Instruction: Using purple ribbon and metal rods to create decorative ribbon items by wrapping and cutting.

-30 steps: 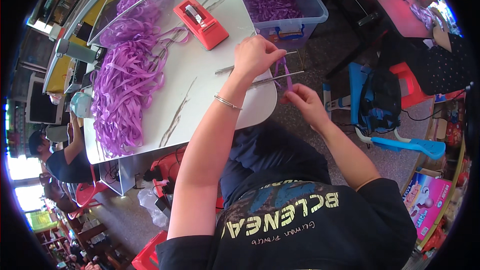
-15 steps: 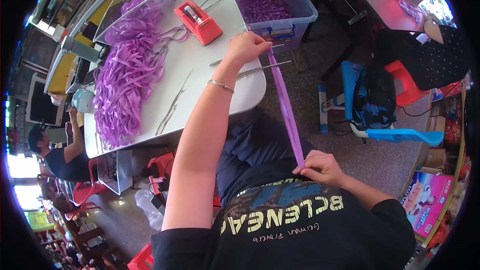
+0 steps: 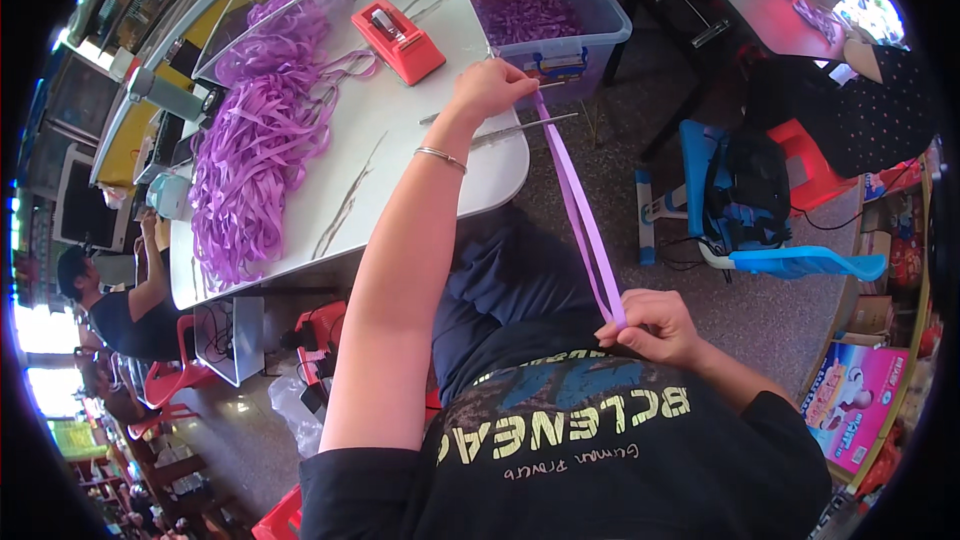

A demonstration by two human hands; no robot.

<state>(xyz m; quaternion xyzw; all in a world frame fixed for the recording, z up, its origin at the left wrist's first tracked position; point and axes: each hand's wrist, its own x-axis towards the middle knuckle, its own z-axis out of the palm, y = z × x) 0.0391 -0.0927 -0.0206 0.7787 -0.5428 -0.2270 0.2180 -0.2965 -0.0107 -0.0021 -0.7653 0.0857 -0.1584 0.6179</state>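
a doubled purple ribbon [image 3: 589, 230] stretches taut past the corner of a white table [image 3: 385, 100]. the left hand [image 3: 493, 90] has its fingertips together on the far end, beside metal rods [image 3: 525, 127]; the right hand [image 3: 655, 328] clamps the near end by the shirt [image 3: 575, 460]. straightening seems in hand; the next move likely calls for even tension.

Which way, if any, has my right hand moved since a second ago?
Yes: from beside the white table's rounded corner, your right hand has drawn back, away from it, toward your black T-shirt.
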